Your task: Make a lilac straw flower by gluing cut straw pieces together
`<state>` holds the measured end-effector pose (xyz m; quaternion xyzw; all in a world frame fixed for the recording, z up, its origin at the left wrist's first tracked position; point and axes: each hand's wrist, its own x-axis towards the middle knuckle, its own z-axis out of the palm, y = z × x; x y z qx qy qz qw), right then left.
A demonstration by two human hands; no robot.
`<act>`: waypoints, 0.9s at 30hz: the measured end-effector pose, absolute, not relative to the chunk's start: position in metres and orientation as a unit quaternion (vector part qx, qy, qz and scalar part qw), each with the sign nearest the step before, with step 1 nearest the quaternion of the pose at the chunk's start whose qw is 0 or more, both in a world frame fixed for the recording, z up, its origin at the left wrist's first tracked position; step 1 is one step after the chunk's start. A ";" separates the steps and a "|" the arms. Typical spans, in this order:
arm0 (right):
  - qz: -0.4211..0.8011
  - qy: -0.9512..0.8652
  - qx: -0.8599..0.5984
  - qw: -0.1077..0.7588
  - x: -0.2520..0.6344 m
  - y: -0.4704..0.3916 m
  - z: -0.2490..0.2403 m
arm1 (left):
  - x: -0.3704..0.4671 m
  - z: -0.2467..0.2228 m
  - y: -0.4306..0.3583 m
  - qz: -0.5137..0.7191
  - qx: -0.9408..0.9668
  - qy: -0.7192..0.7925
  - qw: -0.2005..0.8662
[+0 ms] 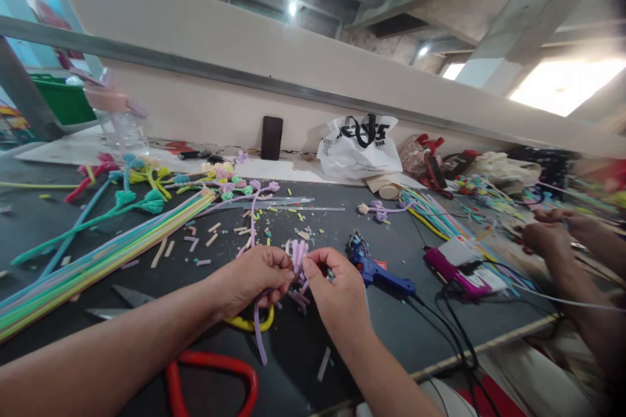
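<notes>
My left hand [264, 277] is closed, its thumb and fingertips pinching a small bundle of lilac pipe cleaner pieces [298, 253]. The same bundle is pinched from the other side by my right hand [338, 287]. A lilac stem [259, 333] hangs below my left hand. More short lilac pieces [299, 300] lie under both hands. Beneath my left wrist is a yellow handle loop [264, 322]. Red-handled scissors [254, 383] lie nearer me, partly hidden by my left forearm. To the right of my right hand rests a blue hot glue gun [386, 275].
Long pastel pipe cleaners [122, 244] and finished pipe cleaner flowers [151, 202] lie at left. Cut scraps cover the middle. A phone [272, 138] and white bag [362, 150] stand at the back. A magenta device [457, 272] with cables and a co-worker's hands [550, 231] are at right.
</notes>
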<state>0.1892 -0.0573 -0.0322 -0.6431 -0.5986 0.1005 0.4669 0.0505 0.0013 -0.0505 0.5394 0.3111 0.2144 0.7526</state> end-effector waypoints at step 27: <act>0.192 -0.573 -0.635 0.481 0.192 -0.062 -0.035 | 0.052 -0.045 0.000 0.269 0.461 0.269 0.802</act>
